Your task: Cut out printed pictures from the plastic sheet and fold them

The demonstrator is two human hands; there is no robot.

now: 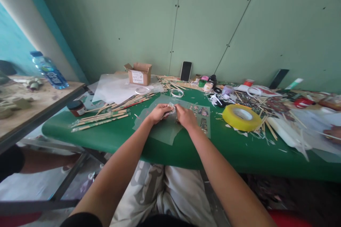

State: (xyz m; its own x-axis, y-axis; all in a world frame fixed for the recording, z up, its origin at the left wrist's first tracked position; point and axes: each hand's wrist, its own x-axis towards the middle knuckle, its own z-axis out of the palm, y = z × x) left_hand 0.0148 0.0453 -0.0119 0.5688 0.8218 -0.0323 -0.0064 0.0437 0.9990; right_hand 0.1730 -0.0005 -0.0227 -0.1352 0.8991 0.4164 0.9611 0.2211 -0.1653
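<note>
Here, left hand [160,112] and right hand [185,117] pinch a piece [172,107] directly between them, over the sheet [166,136]. Its long axis is unclear.

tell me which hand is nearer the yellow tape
Right. The right hand is to the left of the yellow tape; the left hand is farther left, beyond the right one.
</note>
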